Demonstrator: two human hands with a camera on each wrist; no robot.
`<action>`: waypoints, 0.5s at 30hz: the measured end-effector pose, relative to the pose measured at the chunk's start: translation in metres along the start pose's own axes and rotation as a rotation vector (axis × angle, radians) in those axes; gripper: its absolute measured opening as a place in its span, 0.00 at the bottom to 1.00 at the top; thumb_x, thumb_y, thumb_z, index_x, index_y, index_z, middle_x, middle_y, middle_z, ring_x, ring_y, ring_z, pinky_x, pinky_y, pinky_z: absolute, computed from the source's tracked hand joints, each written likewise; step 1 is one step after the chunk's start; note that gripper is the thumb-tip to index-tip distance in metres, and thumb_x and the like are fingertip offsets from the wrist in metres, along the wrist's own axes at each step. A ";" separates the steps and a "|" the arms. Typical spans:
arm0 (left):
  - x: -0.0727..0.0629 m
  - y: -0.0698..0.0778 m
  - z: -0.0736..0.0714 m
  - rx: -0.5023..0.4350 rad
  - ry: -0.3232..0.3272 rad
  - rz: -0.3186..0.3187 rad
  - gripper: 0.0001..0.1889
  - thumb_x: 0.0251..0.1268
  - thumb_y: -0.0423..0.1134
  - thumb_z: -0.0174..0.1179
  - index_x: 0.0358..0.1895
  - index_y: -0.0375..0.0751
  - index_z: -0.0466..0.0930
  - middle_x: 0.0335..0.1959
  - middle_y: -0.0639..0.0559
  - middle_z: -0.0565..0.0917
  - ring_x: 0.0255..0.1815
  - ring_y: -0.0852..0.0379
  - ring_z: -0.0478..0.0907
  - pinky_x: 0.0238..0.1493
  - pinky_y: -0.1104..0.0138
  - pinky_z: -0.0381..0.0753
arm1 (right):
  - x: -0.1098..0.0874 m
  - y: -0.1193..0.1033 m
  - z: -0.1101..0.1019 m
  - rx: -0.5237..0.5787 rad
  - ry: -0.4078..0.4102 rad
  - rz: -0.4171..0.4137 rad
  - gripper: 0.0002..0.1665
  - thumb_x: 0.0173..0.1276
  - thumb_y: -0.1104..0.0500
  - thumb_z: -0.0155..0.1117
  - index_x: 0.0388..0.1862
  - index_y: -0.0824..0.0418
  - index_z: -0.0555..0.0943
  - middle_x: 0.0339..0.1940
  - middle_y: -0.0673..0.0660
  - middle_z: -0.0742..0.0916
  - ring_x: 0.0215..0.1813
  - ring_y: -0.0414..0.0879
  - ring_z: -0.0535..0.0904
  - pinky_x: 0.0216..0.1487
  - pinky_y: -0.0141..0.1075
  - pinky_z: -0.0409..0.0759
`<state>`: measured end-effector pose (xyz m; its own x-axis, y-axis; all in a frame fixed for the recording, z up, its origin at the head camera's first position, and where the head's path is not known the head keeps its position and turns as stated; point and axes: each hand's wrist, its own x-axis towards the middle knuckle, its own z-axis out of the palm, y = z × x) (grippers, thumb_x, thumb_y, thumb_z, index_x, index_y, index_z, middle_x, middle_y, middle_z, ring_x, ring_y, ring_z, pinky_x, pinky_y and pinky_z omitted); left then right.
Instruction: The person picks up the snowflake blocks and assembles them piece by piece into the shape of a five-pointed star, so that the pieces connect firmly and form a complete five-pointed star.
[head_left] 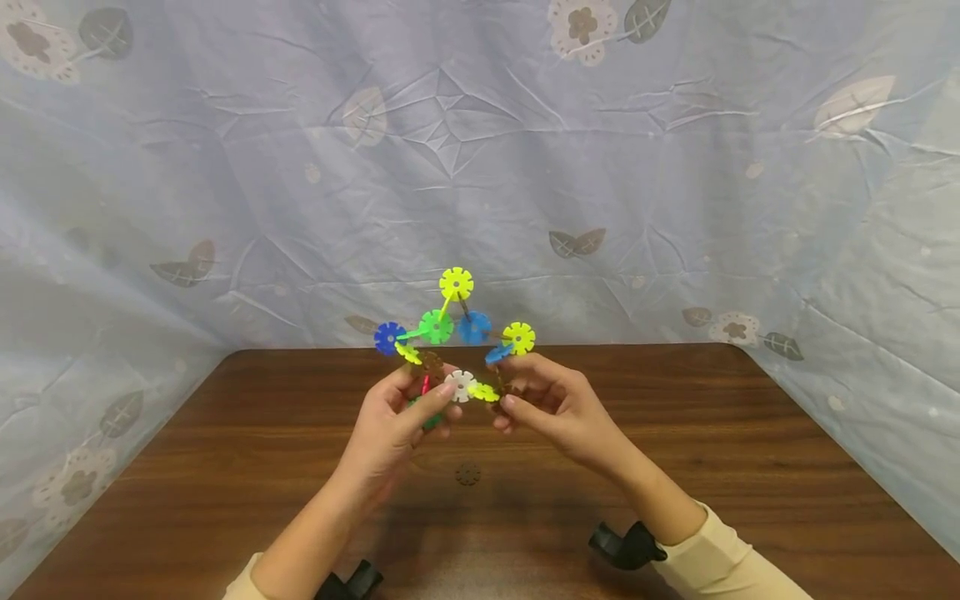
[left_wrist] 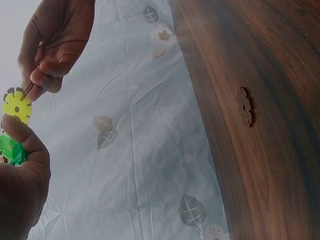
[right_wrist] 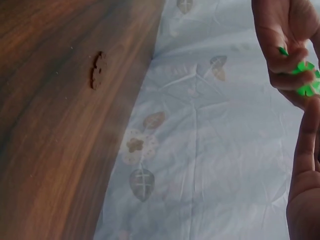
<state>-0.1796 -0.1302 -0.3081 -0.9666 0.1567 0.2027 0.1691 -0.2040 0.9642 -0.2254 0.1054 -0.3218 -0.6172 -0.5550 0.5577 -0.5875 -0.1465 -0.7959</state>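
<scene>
A ring of interlocking notched plastic discs, joined slot to slot, is held up above the table by both hands. My left hand (head_left: 393, 425) grips its lower left part, thumb against a white disc (head_left: 461, 386), with a green disc (right_wrist: 307, 80) among the fingers in the right wrist view. My right hand (head_left: 573, 412) pinches a brown disc at the lower right, beside a yellow disc (head_left: 483, 392). Another yellow disc (head_left: 457, 284) tops the ring, above a green disc (head_left: 436, 327) and a blue disc (head_left: 475, 328). A dark blue disc (head_left: 390, 338) sticks out at left. Fingers hide some lower discs.
One loose brown disc (head_left: 468, 474) lies on the dark wooden table (head_left: 262, 442), below the hands. Black wrist mounts (head_left: 628, 546) are on both forearms. A patterned cloth (head_left: 480, 192) hangs behind the table and along its sides.
</scene>
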 end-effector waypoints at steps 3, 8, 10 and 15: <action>0.000 0.000 -0.001 -0.042 -0.006 0.013 0.11 0.78 0.34 0.59 0.58 0.44 0.80 0.48 0.60 0.89 0.38 0.64 0.88 0.39 0.71 0.85 | 0.000 0.001 0.004 0.017 0.041 0.004 0.22 0.75 0.73 0.61 0.65 0.74 0.73 0.38 0.69 0.87 0.38 0.43 0.91 0.42 0.49 0.91; 0.000 -0.001 -0.003 -0.123 -0.037 0.057 0.10 0.80 0.34 0.57 0.57 0.49 0.81 0.49 0.60 0.89 0.40 0.64 0.89 0.40 0.72 0.86 | 0.000 0.003 0.008 0.039 0.080 -0.018 0.24 0.75 0.74 0.60 0.68 0.76 0.71 0.42 0.55 0.90 0.39 0.42 0.92 0.43 0.49 0.91; 0.001 -0.003 -0.003 -0.145 -0.052 0.076 0.11 0.80 0.35 0.56 0.59 0.48 0.80 0.50 0.60 0.88 0.41 0.64 0.89 0.41 0.72 0.86 | 0.000 0.003 0.009 0.036 0.096 -0.026 0.24 0.75 0.74 0.61 0.68 0.75 0.71 0.42 0.50 0.90 0.39 0.41 0.92 0.42 0.49 0.91; 0.002 -0.016 -0.001 -0.177 -0.111 0.100 0.12 0.80 0.38 0.54 0.61 0.48 0.75 0.46 0.61 0.88 0.44 0.65 0.87 0.44 0.70 0.86 | 0.000 0.005 0.011 0.016 0.148 -0.060 0.23 0.74 0.74 0.61 0.67 0.73 0.72 0.40 0.48 0.90 0.39 0.41 0.92 0.40 0.47 0.92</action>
<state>-0.1846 -0.1279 -0.3229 -0.9181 0.2303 0.3227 0.2171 -0.3889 0.8953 -0.2222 0.0958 -0.3283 -0.6520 -0.4183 0.6324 -0.6182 -0.1897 -0.7628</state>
